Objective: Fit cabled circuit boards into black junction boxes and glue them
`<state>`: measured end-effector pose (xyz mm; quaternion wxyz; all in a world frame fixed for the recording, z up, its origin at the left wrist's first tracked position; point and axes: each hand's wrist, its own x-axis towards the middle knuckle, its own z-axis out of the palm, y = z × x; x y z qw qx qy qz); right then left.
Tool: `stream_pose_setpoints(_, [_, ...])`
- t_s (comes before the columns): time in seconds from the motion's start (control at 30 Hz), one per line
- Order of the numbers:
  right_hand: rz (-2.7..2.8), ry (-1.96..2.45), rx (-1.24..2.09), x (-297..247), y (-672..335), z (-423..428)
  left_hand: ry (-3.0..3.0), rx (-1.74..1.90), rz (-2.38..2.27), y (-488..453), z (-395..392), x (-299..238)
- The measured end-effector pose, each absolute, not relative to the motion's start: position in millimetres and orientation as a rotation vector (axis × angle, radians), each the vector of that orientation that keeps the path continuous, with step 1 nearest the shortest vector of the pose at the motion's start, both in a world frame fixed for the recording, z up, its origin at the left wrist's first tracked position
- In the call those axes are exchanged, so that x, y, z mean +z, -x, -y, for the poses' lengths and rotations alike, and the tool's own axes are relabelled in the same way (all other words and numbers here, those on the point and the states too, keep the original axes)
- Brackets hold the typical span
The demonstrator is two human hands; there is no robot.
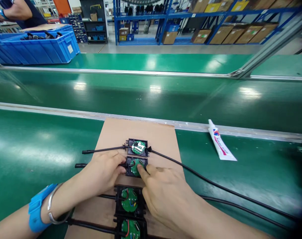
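Note:
Several black square housings with round green circuit boards lie in a column on a brown cardboard sheet [111, 132]. My left hand [103, 174] grips the left side of the second housing [136, 166], fingers curled against it. My right hand [163, 192] presses its forefinger onto that housing's green board, the other fingers folded. The farthest housing [138, 147] lies just beyond, untouched. Two more housings [129, 200] sit nearer me, below my hands. Black cables [215, 186] run out from the housings to both sides.
A white tube [220, 144] lies on the green mat to the right, by the metal rail [66, 113]. Beyond is a green conveyor belt [151, 96]. A blue crate [38, 46] stands at the far left, with another person's arm [14, 11] behind it. Shelves of cartons line the back.

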<state>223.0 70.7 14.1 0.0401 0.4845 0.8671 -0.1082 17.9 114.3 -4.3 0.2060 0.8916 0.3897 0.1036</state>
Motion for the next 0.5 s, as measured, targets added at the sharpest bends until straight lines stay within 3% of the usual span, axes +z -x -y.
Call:
stream_pose_setpoints(0.23, [-2.772, -1.424, -0.186, 14.5, -216.7, -71.8, -2.426, 0.490, -1.126, -19.0, -114.5, -3.9])
stream_pose_setpoints(0.5, [-2.818, -1.411, -0.177, 13.2, -219.9, -72.7, -2.830, 0.662, -1.158, -23.5, -105.3, -19.1])
